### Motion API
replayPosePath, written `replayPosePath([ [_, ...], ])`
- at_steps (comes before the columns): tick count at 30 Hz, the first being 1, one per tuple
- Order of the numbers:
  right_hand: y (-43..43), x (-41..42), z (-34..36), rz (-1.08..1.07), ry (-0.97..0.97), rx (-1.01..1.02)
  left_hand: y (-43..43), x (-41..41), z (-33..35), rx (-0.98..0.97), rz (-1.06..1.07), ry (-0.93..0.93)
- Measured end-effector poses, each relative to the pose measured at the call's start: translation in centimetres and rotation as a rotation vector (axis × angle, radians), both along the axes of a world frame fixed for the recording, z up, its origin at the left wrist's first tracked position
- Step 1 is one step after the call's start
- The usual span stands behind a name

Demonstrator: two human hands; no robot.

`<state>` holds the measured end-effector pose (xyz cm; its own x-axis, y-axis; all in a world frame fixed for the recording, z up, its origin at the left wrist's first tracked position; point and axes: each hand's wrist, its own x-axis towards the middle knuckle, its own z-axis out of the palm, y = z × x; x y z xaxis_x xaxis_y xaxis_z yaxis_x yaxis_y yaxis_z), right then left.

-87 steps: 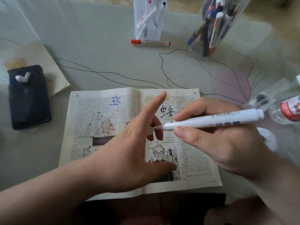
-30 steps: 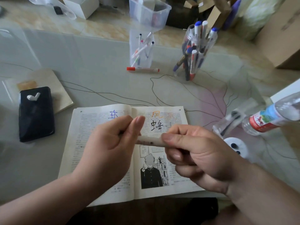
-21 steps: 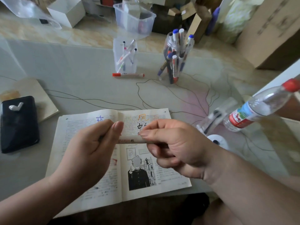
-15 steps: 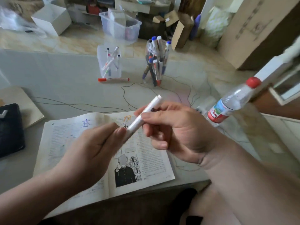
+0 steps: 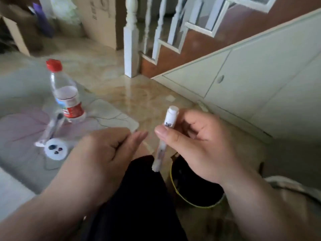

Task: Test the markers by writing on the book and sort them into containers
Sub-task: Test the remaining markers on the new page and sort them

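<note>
While the right hand (image 5: 196, 146) pinches the white marker (image 5: 170, 119) upright beside the dark bin (image 5: 196, 204) and the left hand (image 5: 106, 153) hangs open, sorting seems underway, needing a centred release next.

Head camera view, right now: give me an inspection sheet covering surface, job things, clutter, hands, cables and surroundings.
Surface: grey tabletop with a pink flower pattern, at the left.
Job's things: white marker, held tilted near a black bin with a yellow rim on the floor; book not in view.
Clutter: clear plastic bottle with a red cap, standing; white round lid with dark spots; blurred clear item between them.
Grippers: right hand pinches the marker; left hand relaxed beside it, holding nothing visible.
Cables: nothing seen.
Surroundings: white stair balusters, pale cupboard doors, cardboard box, glossy beige floor.
</note>
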<state>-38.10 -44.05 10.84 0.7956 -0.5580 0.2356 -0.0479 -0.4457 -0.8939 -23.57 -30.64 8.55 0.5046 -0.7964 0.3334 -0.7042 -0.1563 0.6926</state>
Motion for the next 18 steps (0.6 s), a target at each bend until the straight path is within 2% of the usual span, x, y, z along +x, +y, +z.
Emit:
replayPosePath([
  [4,-4.1,-6.6,-2.1,-0.327,0.131,-0.098,-6.4,-5.4,-0.9,0.075,-0.104,0.193],
  [8,-7.3,-10.4,-5.5,-0.507,0.405,-0.142,-9.3,-8.4,-2.5,0.121,-0.246,0.385],
  [15,-9.2,-11.6,-8.9,-0.430,0.689,-0.071,-10.4,-8.9,-3.2,0.145,-0.247,0.350],
  [18,-9.6,-11.0,-9.2,-0.437,0.675,-0.051,-10.5,-8.7,-3.2,0.126,-0.196,0.339],
])
